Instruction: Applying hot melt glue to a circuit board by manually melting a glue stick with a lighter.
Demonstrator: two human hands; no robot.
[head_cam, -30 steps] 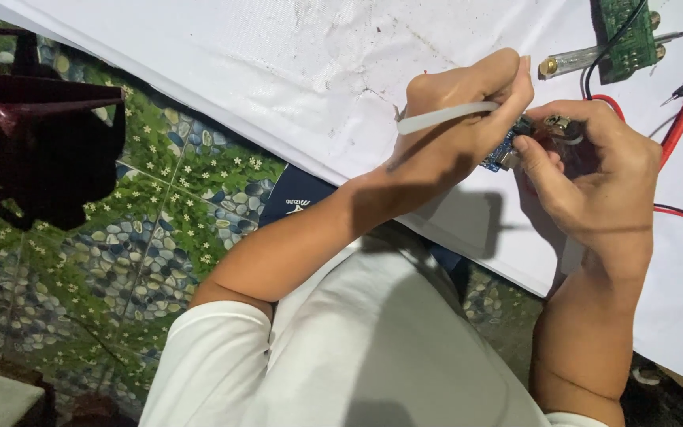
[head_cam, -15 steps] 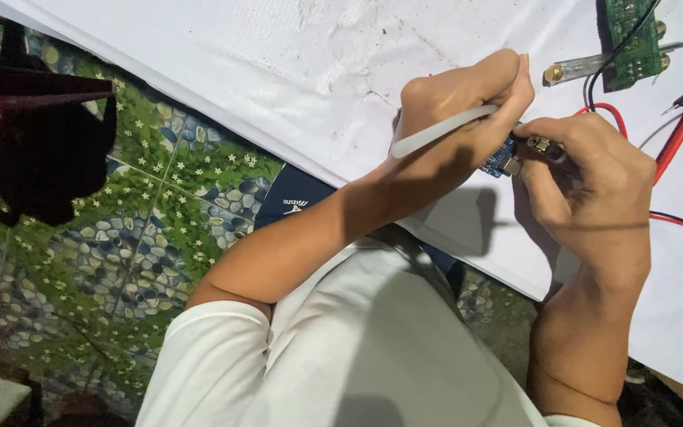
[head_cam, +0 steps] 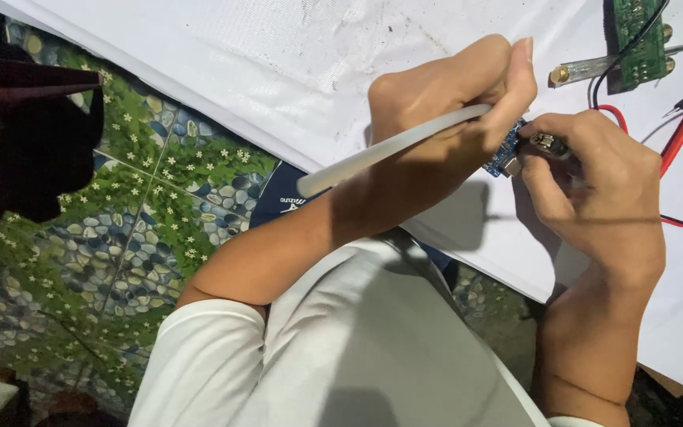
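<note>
Left hand (head_cam: 444, 103) grips a white tool (head_cam: 389, 148), long axis slanting, tip up-right at the blue board (head_cam: 506, 150). Right hand (head_cam: 594, 182) pinches that board above the white counter (head_cam: 223, 63).

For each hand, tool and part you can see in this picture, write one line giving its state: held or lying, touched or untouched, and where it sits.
Left hand: closed on the white tool handle.
White tool handle: held, slanted, its tip hidden at the board.
Small blue board: pinched between both hands.
Right hand: fingers gripping the board's edge.
Green circuit board: lying untouched on the white cloth.
Red wire: lying loose.
</note>
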